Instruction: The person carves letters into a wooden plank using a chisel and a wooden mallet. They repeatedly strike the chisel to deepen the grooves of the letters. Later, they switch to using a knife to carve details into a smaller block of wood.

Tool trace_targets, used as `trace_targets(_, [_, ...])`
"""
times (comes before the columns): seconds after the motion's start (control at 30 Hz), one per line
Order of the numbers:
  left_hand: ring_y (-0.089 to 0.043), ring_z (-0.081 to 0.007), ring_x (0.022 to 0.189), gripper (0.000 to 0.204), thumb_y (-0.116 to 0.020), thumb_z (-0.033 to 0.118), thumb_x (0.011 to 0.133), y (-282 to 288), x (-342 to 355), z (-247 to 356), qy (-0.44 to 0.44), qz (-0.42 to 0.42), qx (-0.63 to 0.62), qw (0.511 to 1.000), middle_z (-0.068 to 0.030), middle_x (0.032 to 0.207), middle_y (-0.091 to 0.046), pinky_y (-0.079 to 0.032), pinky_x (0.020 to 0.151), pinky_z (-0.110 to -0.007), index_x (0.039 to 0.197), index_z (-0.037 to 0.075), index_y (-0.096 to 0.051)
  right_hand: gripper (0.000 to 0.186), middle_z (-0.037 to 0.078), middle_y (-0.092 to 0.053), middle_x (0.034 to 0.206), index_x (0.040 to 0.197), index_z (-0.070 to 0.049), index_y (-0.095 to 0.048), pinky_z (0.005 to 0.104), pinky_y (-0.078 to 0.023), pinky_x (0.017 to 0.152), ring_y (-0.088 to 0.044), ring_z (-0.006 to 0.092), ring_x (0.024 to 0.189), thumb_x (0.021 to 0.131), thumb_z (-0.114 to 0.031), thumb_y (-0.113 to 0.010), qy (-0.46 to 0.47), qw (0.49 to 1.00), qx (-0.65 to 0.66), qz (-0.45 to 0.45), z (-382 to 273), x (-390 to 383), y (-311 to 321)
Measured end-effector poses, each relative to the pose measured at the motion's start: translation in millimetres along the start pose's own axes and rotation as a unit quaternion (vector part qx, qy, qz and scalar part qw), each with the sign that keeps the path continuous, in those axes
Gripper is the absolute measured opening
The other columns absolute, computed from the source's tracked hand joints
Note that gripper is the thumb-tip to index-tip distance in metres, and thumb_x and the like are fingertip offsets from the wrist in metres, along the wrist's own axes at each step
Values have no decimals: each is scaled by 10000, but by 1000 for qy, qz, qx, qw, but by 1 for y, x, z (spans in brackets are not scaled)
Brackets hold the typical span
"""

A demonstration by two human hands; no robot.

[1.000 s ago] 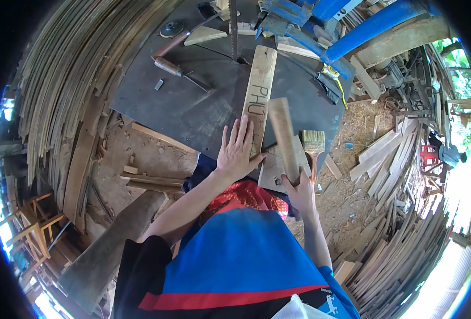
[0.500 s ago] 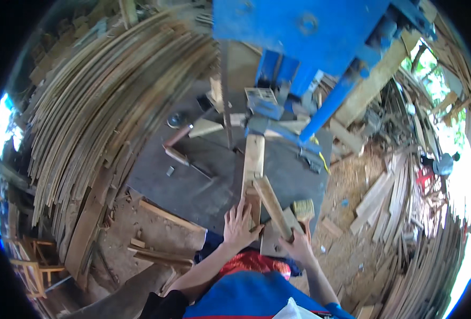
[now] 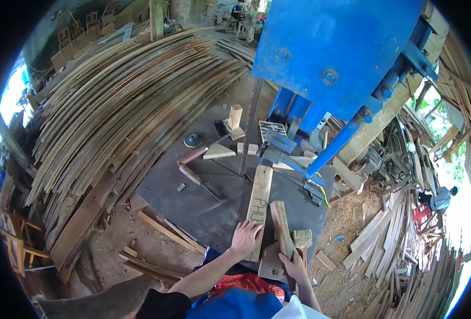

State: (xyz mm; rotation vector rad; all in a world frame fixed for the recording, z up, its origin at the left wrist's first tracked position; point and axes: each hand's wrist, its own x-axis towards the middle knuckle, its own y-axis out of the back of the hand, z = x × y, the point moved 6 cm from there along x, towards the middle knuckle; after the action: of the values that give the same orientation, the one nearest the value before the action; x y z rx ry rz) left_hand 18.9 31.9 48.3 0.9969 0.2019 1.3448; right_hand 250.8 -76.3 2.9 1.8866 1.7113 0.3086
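A long pale wooden board (image 3: 262, 186) with dark marks lies lengthwise on the dark saw table (image 3: 193, 186). Across its near part my left hand (image 3: 247, 238) rests with bent fingers closed on it. My right hand (image 3: 295, 266) grips the near end of a narrower wooden strip (image 3: 280, 223), held just right of the board. Beneath the strip shows a tan flat plate (image 3: 272, 263) with a dark hole. A brush-like thing (image 3: 302, 238) with a pale, blocky head sits beside my right hand. Beyond the board's left side stands a thin upright saw blade (image 3: 250, 125).
The blue saw housing (image 3: 336, 48) overhangs the table. A mallet-like tool (image 3: 193, 155), a chisel-like tool (image 3: 198, 179), a round dark object (image 3: 193, 140) and wood offcuts (image 3: 219, 152) lie on the tabletop. Stacked planks (image 3: 124, 106) fill the left. A person (image 3: 442, 198) is far right.
The wooden strip has come away from over the board to its right side. My left hand's fingers, spread before, are now bent on the board, whose marks show. The view has shifted.
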Motion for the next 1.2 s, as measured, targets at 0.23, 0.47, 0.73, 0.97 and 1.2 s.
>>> trace_targets(0.23, [-655,-246,1033,174,-686,250,962,0,2,-12,-10,8,15,1000,-25,1061,-701,-502,883,-416,1059,127,-763,568,132,-681,765,1219,72,-645,385,-542,545,-688,226,613,933,-402,-775,-100,995,13,-22,-23,-7,-6])
trace_targets(0.47, [-679,-234,1022,183,-701,287,960,-5,-2,-5,-2,10,-16,1000,-11,1031,-715,-519,902,-408,1047,139,-764,450,95,-645,671,1134,34,-656,358,-502,421,-633,205,483,949,-357,-782,-95,995,19,-3,-24,-11,-2])
trace_targets(0.73, [-733,-294,847,257,-638,362,1011,-9,23,-26,-14,-125,-52,991,-54,946,-721,-596,745,-428,1052,139,-759,471,114,-653,665,1143,49,-652,362,-510,433,-645,220,483,967,-374,-759,-118,993,17,-9,-40,-14,-2])
trace_targets(0.97, [-724,-284,795,220,-674,331,989,-3,12,-18,-131,14,-52,990,-59,894,-715,-594,693,-413,995,130,-764,489,105,-651,672,1160,34,-657,359,-507,437,-645,211,499,960,-399,-763,-87,996,-3,0,-32,-12,0])
trace_targets(1.2, [-752,-302,811,266,-639,374,1007,-10,17,-16,44,-119,-17,992,-91,904,-767,-600,709,-446,1016,151,-785,494,77,-630,677,1219,6,-664,337,-501,431,-623,188,502,953,-397,-768,-163,986,4,-21,-26,-15,0])
